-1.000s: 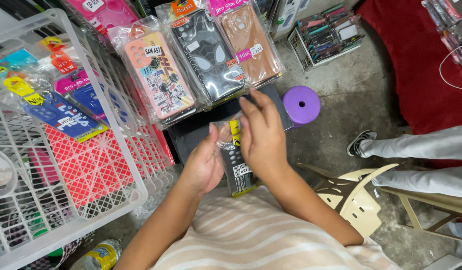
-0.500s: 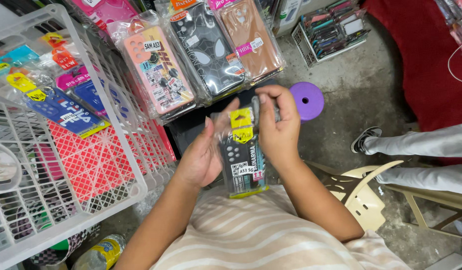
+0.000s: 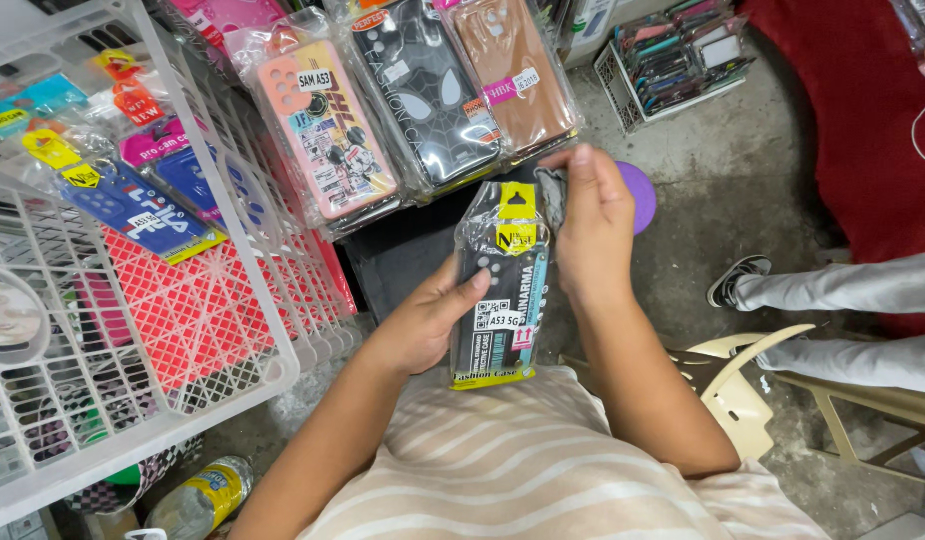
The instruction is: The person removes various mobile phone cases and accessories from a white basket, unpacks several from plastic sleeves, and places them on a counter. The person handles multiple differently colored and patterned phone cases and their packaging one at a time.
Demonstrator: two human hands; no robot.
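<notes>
My left hand grips the side of a packaged dark phone case in a clear sleeve with a yellow tag. At the sleeve's top end, my right hand pinches a dark case edge. The package stands upright in front of my striped shirt. Just beyond it, three packaged cases lean in a row: a pink one, a black one and a brown one.
A white wire basket with blue packaged cases and a red basket stand at left. A purple round lid lies on the concrete floor. Another person's legs and a cream plastic chair are at right. A bottle lies bottom left.
The packaged case has been lifted and turned face-up toward the camera. My right hand moved from covering it to its top end.
</notes>
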